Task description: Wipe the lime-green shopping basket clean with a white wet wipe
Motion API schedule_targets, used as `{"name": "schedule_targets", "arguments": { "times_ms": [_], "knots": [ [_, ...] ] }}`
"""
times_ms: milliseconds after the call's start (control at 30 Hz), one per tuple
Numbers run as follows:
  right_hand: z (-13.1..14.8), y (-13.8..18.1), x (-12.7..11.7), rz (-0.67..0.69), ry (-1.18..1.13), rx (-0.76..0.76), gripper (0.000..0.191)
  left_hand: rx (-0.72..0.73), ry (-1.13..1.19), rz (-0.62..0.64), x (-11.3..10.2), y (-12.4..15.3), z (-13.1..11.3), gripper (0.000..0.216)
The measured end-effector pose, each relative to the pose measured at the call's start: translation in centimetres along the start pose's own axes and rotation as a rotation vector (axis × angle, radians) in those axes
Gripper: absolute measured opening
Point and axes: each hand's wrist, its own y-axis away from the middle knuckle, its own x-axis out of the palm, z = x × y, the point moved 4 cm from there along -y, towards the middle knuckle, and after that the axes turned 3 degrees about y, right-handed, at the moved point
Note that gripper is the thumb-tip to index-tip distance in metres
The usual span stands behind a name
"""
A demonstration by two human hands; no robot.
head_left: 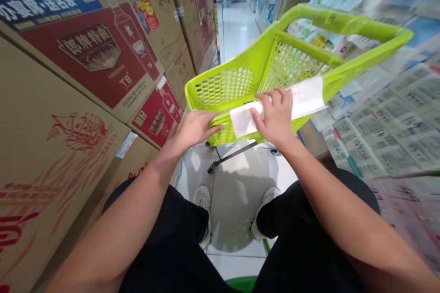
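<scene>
A lime-green plastic shopping cart (220, 81) stands in front of me, turned at an angle with its handle at the upper right. My left hand (197, 127) grips the near corner of its rim, thumb and fingers on either side of the edge. A white cloth (307, 96), perhaps a paper wipe, lies draped along the near side rim. Over it rests my right hand (275, 114), fingers curled across the rim and thumb pressing on the cloth. What lies directly beneath the right palm is hidden.
Stacked cardboard cartons (137, 50) wall the left side. Packaged goods (388, 119) in plastic wrap line the right, close to the cart. A tiled aisle (237, 23) runs ahead. Below me is part of a green object (242, 284), with my shoes (203, 199) on the floor nearby.
</scene>
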Motion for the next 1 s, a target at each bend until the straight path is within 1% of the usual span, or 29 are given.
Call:
{"name": "schedule_targets", "arguments": {
  "times_ms": [100,167,200,267,367,400,433,467,533,667,700,733,767,833,933,1000],
  "knots": [
    [4.1,1.2,0.6,0.091,-0.090,-0.129,0.062,-0.007,0.027,0.019,-0.4,0.1,-0.1,0.026],
    [5.1,1.1,0.5,0.130,-0.131,-0.180,0.062,-0.010,0.050,0.031,-0.6,0.1,0.0,0.022],
    [4.7,0.8,0.3,0.137,-0.136,-0.179,0.059,-0.011,0.056,0.032,-0.7,0.1,0.0,0.021],
    [2.5,-0.3,-0.1,0.110,-0.107,-0.111,0.054,-0.010,0.055,0.029,-0.7,0.1,0.2,0.023],
    [-2.2,-1.7,-0.9,-0.027,-0.016,0.080,0.052,0.005,0.035,0.010,-0.3,0.2,0.3,0.034],
    [-3.2,-1.9,-1.0,-0.066,0.006,0.124,0.051,0.014,0.032,0.002,-0.1,0.2,0.3,0.036],
    [-3.7,-1.9,-1.0,-0.091,0.023,0.148,0.050,0.022,0.029,-0.004,0.0,0.2,0.3,0.036],
    [-3.6,-1.7,-0.9,-0.100,0.033,0.153,0.049,0.028,0.027,-0.010,0.1,0.1,0.2,0.037],
    [-1.6,-0.7,-0.3,-0.069,0.027,0.107,0.049,0.027,0.020,-0.020,0.1,0.1,0.1,0.037],
    [4.7,1.2,0.9,0.068,-0.097,-0.075,0.054,0.030,0.044,-0.007,-0.3,0.2,-0.2,0.029],
    [5.5,1.3,0.9,0.096,-0.129,-0.112,0.053,0.033,0.054,-0.001,-0.5,0.2,-0.2,0.027],
    [5.8,1.1,0.9,0.118,-0.149,-0.138,0.051,0.033,0.062,0.005,-0.7,0.2,-0.2,0.026],
    [5.5,0.7,0.7,0.131,-0.155,-0.151,0.048,0.030,0.065,0.009,-0.8,0.2,-0.1,0.026],
    [3.2,-0.4,0.0,0.129,-0.127,-0.133,0.046,0.017,0.059,0.020,-0.9,0.3,0.1,0.028],
    [-1.1,-1.9,-1.2,0.065,-0.045,-0.026,0.051,0.008,0.045,0.020,-0.7,0.3,0.5,0.037],
    [-2.3,-2.0,-1.6,0.031,-0.016,0.009,0.051,0.011,0.038,0.002,-0.5,0.2,0.6,0.040]
  ]
}}
